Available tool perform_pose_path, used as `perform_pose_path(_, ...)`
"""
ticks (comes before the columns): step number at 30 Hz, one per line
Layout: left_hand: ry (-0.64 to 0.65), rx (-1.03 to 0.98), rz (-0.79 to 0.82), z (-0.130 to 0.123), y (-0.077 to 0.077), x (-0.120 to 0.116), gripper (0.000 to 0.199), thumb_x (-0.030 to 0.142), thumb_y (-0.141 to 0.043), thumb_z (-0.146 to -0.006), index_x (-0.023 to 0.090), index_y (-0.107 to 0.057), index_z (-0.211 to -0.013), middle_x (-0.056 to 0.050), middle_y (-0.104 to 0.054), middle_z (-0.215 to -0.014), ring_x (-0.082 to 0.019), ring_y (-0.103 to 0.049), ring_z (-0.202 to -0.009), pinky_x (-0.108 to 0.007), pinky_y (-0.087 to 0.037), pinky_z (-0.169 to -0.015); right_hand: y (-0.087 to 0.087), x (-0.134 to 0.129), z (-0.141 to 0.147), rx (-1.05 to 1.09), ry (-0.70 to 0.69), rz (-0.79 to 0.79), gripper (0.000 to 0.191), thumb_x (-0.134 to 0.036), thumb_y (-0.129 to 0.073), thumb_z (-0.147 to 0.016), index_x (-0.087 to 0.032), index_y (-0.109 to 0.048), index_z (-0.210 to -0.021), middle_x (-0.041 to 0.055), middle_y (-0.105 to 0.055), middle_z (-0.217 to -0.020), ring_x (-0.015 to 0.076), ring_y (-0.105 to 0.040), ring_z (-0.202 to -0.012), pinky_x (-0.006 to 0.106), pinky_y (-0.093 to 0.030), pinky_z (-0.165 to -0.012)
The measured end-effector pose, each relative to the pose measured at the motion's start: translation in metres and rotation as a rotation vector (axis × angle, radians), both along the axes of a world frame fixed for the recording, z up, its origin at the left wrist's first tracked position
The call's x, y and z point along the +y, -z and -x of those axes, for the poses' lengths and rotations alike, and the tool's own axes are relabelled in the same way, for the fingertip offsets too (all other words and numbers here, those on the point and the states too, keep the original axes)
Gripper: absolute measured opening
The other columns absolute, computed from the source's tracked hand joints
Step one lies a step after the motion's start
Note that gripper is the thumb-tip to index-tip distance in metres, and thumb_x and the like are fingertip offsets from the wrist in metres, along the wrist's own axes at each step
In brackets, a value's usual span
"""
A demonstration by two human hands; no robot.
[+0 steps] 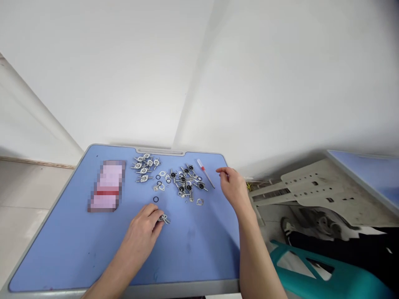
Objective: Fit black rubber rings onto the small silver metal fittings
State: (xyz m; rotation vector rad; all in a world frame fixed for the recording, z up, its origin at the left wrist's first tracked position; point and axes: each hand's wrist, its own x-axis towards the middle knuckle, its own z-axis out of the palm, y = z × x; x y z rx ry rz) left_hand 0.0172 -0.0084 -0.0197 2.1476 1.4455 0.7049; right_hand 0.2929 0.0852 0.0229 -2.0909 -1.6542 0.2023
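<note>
My left hand [140,232] rests on the blue desktop [193,257] near the front, its fingertips pinching a small metal fitting [163,219]. Just above those fingers lies a black rubber O-ring [156,199]. Farther back are two heaps of metal fittings, one to the left [144,168] and one with black rings to the right [185,182]. My right hand [232,187] hangs open over the desk's right edge, holding nothing. Its fingers are nearest a small screwdriver with a red band [204,172].
A pixelated pink packet [107,187] lies at the desk's left. A white wall rises behind the desk. Off to the right are a perforated grey metal frame [311,187], a teal plastic stool [321,270] and a second blue desktop [364,174].
</note>
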Motion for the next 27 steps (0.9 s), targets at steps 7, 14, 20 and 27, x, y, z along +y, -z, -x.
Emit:
perform_pose_path(7,0.005,-0.019,-0.002,0.0,0.004,0.002,0.02,0.013,-0.048,-0.088,0.02,-0.066,-0.093,-0.004,-0.064,-0.098,-0.019,-0.064,-0.09,-0.035,-0.055,-0.079,0.0,0.049,0.013,-0.223,-0.028,0.35,0.026,-0.037,-0.056,-0.083,-0.015,-0.066,-0.093,0.0146,-0.07,-0.095,0.026,-0.063,-0.09,0.031,-0.04,-0.069)
perform_pose_path(14,0.007,-0.004,0.011,0.0,0.001,0.002,0.019,0.012,-0.05,-0.088,0.02,-0.066,-0.093,-0.005,-0.063,-0.1,-0.019,-0.064,-0.092,-0.034,-0.055,-0.08,-0.02,0.028,-0.008,-0.088,0.028,0.14,0.017,-0.023,-0.047,-0.083,-0.013,-0.062,-0.085,0.0107,-0.067,-0.077,0.0185,-0.059,-0.068,0.028,-0.038,-0.059)
perform_pose_path(20,0.007,0.0,0.028,0.0,0.002,0.001,0.019,0.014,-0.049,-0.089,0.021,-0.066,-0.096,-0.004,-0.062,-0.102,-0.019,-0.063,-0.092,-0.035,-0.055,-0.081,-0.026,-0.036,-0.002,0.6,-0.218,-0.266,0.019,-0.037,-0.056,-0.086,-0.019,-0.055,-0.08,-0.0005,-0.057,-0.066,0.0085,-0.038,-0.047,0.023,-0.03,-0.045)
perform_pose_path(27,0.005,-0.013,0.077,0.001,-0.002,0.001,0.019,0.015,-0.051,-0.088,0.023,-0.065,-0.097,-0.003,-0.061,-0.102,-0.018,-0.063,-0.091,-0.033,-0.054,-0.081,0.019,-0.055,0.035,0.605,-0.376,-0.159,0.021,-0.037,-0.047,-0.094,-0.021,-0.053,-0.082,-0.0016,-0.052,-0.069,0.0109,-0.044,-0.059,0.024,-0.036,-0.054)
